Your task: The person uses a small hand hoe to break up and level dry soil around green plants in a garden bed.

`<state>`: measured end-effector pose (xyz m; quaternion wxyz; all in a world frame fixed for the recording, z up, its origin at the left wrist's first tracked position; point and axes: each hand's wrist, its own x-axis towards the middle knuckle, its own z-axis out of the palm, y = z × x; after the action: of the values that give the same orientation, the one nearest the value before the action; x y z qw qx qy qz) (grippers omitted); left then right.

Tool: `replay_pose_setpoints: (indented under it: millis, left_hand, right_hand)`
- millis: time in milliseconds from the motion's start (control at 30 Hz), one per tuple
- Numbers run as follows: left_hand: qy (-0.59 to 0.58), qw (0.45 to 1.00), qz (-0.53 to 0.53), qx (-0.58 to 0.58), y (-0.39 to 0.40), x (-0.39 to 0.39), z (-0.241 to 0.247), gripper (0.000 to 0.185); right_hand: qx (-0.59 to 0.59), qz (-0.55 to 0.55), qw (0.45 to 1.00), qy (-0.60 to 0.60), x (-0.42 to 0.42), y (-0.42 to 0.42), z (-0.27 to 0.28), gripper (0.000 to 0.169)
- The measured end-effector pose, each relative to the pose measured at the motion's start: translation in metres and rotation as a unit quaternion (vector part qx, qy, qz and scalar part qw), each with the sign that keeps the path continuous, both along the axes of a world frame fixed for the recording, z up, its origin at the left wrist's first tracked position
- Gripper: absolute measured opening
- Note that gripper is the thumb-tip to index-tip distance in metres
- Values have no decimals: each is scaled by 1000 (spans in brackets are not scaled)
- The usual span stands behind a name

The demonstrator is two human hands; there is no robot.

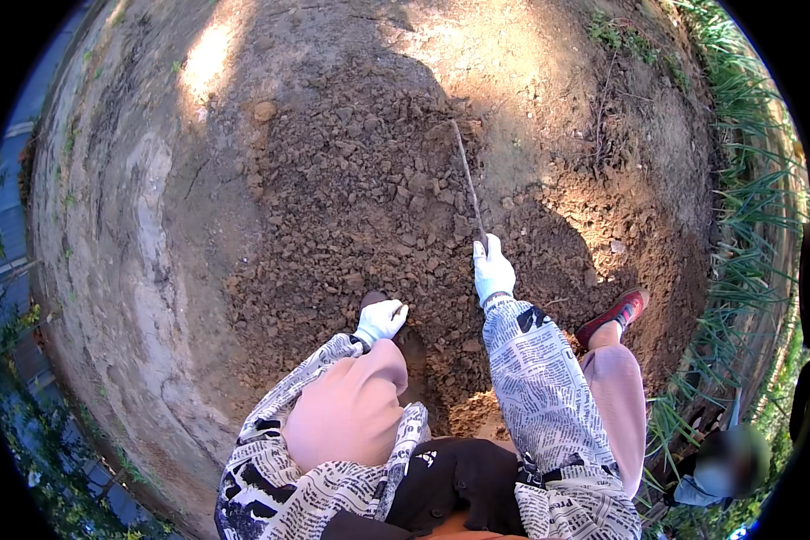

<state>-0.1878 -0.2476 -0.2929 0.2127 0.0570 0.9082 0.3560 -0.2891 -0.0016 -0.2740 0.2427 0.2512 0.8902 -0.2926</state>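
My right hand (494, 268), in a white glove, is closed around the near end of a thin stick (468, 169). The stick points away from me, its far tip against or just over the loose brown soil (358, 196). Just beyond my left knee (351, 405), my left hand (382, 320) wears a matching glove. Its fingers are curled in, and I see nothing in them. A dark rounded thing (373, 297), perhaps a shoe toe, shows partly behind the left glove.
My red shoe (614, 317) stands on the soil at right. Green leafy plants (749, 223) line the right edge, where another person (702, 489) appears low down. Packed ground (155, 223) lies leftward, with blue panels (13, 223) and foliage at the rim.
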Motion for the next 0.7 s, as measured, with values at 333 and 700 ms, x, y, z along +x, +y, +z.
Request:
replay_pose_setpoints:
  millis: [333, 700]
  left_hand:
    - [16, 1000, -6, -5, -1, 3, -6, 25]
    - [4, 1000, -2, 14, -1, 1, -1, 23]
  right_hand:
    - [-6, 4, 1000, -25, -71, 5, -1, 39]
    - [-34, 38, 998, -39, -38, 8, 19, 37]
